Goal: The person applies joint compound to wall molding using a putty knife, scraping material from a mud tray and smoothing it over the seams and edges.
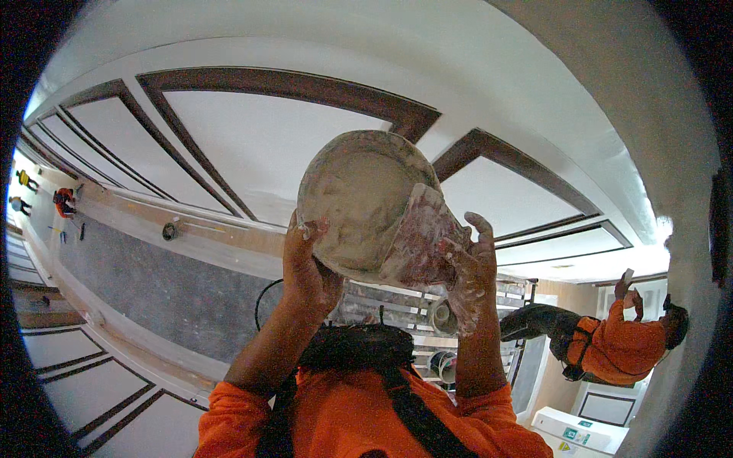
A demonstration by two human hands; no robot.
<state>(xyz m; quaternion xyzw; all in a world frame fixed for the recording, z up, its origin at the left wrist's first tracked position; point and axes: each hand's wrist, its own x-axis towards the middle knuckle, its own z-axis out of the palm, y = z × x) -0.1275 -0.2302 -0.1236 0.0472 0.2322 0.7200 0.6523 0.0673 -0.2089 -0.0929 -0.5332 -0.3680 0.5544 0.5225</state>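
Note:
A round container [347,206] filled with beige, plaster-like paste is raised in the middle of the view. My left hand [309,275] grips its left side, with the thumb up by the rim. My right hand [473,271], coated in pale paste, is closed on a flat, wedge-shaped spreader [412,244], smeared reddish and white, which lies over the container's right part. The spreader's exact edges under the paste are hard to make out. Below the container, a black bag or pouch [347,347] is strapped to my orange-clad body.
A co-worker [622,343] in orange works at right, holding a small pale tool. Slatted scaffolding [511,294] with buckets [443,366] is below. Several distant people [63,201] are along the grey floor [145,275]. Framed white panels [267,137] line the walls; a white box [580,431] sits lower right.

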